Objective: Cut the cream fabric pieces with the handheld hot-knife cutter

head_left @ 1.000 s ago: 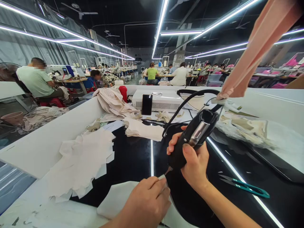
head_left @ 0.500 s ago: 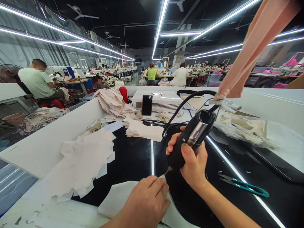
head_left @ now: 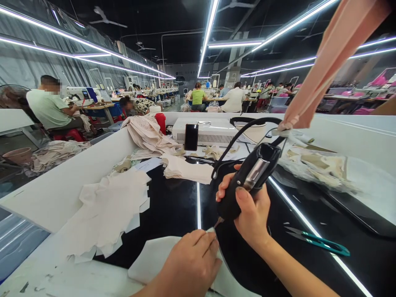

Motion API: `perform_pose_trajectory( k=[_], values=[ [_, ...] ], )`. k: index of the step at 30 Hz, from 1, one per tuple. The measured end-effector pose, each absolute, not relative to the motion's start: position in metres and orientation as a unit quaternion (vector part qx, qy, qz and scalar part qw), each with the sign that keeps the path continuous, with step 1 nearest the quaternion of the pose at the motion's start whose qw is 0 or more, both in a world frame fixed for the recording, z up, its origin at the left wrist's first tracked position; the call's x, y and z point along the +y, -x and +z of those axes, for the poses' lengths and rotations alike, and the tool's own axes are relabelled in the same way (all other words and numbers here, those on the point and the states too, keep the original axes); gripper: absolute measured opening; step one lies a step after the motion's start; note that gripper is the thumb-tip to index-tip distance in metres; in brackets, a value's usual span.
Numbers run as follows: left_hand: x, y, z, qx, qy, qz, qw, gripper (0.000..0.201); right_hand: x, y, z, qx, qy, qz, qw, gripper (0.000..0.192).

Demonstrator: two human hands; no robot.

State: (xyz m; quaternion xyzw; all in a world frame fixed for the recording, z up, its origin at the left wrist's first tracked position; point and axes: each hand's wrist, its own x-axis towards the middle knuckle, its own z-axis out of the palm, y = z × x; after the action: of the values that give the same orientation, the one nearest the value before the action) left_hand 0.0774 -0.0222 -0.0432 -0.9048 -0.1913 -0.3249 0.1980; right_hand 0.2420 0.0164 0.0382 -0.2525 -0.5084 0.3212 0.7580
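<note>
Well, from the head view, the only one there is, I see the right hand [head_left: 253, 212] wrapped round a black tool [head_left: 230, 202], fingers closed on the far side and thumb along the near one, over the dark tabletop [head_left: 173, 202]. The left hand [head_left: 194, 262] has its fingertips drawn together on the edge of a pale fabric piece [head_left: 154, 255], right by the tool's narrow tip [head_left: 220, 221]; whether tip and cloth touch, I can't tell. I'd judge the tool stiff and fairly weighty, perhaps eased by the pink strip [head_left: 334, 66] at its upper end, and best held round its thick middle, clear of the tip. The cloth looks light and limp, likely to crease or slide on that glossy surface, so pinching close to the edge seems right. Counting up: one tool, one pair of teal snips [head_left: 324, 244], one phone [head_left: 191, 137], one vented white box [head_left: 179, 132], one red cone [head_left: 160, 122], and a big pile of cut pieces [head_left: 108, 210] at the left with a smaller stack [head_left: 188, 169] beyond, layers too many to number.
</note>
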Motion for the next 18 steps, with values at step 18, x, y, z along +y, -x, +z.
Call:
perform_pose_trajectory(
  k=[18],
  values=[
    [-0.0237, -0.0787, -0.0405, -0.191, 0.904, -0.323, 0.207, 0.025, 0.0138, -0.2411, 0.0368, -0.512, 0.249, 0.316, 0.759, 0.030]
  ],
)
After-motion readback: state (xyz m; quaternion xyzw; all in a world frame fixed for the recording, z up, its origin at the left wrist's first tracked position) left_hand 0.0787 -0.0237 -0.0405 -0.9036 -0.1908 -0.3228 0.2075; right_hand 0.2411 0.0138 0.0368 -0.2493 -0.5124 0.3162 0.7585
